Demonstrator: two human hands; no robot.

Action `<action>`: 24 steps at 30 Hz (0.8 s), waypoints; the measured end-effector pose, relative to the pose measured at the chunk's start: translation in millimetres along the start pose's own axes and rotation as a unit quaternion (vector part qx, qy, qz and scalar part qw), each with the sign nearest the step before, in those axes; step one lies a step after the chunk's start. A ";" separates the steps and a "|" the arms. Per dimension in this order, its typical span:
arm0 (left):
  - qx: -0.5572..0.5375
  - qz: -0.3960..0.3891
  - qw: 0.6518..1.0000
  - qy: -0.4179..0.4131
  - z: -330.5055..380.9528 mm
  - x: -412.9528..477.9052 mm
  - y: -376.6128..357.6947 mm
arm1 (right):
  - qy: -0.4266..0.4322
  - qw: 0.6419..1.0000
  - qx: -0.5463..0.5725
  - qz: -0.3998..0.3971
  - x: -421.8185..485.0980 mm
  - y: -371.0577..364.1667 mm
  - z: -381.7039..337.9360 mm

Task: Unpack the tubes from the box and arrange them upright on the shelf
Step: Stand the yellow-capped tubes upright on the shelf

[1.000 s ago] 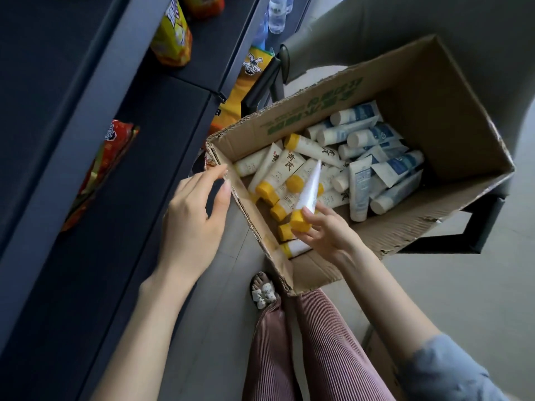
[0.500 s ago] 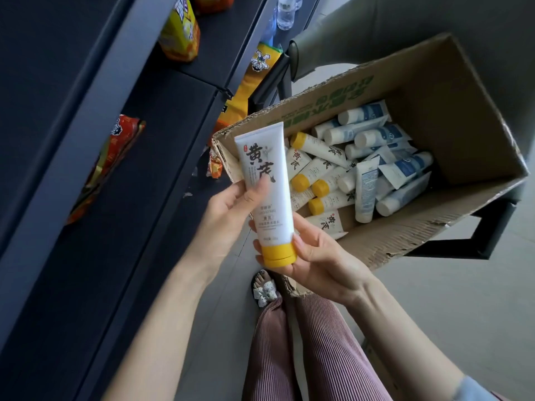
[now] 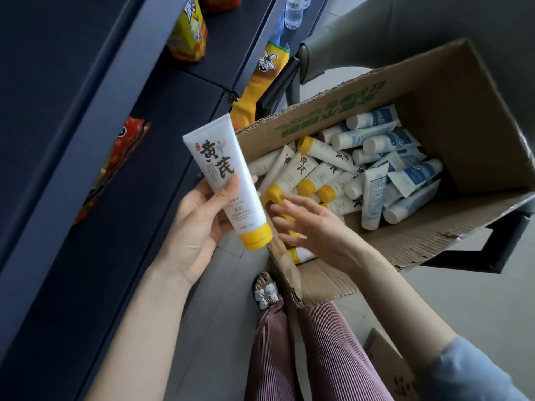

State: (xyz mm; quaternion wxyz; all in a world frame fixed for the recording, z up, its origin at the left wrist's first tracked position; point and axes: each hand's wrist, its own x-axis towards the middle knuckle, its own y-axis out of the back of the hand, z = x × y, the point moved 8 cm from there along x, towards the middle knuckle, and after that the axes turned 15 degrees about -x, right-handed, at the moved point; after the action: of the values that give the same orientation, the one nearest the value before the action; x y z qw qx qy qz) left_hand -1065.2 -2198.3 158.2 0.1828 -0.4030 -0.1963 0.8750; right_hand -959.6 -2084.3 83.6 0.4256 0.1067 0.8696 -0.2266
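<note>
My left hand (image 3: 199,227) grips a white tube with a yellow cap (image 3: 225,180), cap end down, just left of the open cardboard box (image 3: 463,117). Black characters run down the tube's front. My right hand (image 3: 312,224) hovers with spread fingers over the box's near left corner and holds nothing. Inside the box lie several white tubes with yellow caps (image 3: 307,172) on the left and several white tubes with blue print (image 3: 405,175) on the right. The dark shelf (image 3: 130,180) runs along the left, below and beside the held tube.
Snack bags lie on the shelves: a red one (image 3: 115,166), a yellow one (image 3: 188,33) and an orange-yellow one (image 3: 260,82). A water bottle (image 3: 292,10) stands at the top. The box rests on a black frame (image 3: 509,241). My legs and sandalled foot (image 3: 265,290) are below.
My right hand lifted a yellow-capped tube out of the box and passed it to my left hand. The right hand has let go and moved back over the box.
</note>
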 end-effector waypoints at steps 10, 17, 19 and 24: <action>0.073 0.055 0.995 -0.033 11.2 8.7 19.2 | -0.133 0.965 0.028 0.223 76.9 43.3 20.0; 0.057 0.074 0.995 -0.016 7.0 12.6 26.9 | -0.170 0.937 0.095 0.290 114.3 29.6 13.2; 0.051 0.080 0.995 -0.011 7.0 12.8 29.4 | -0.173 0.928 0.095 0.316 118.3 29.6 12.6; 0.047 0.087 0.995 -0.011 9.2 11.5 31.4 | -0.164 0.925 0.114 0.324 118.4 29.2 10.0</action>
State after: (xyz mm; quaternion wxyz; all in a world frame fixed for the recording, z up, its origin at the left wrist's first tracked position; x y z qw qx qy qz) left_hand -1084.4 -2221.5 141.0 0.1225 -0.4000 -0.1216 0.9001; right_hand -1014.4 -2064.5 -24.0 0.5972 0.3916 0.6741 -0.1887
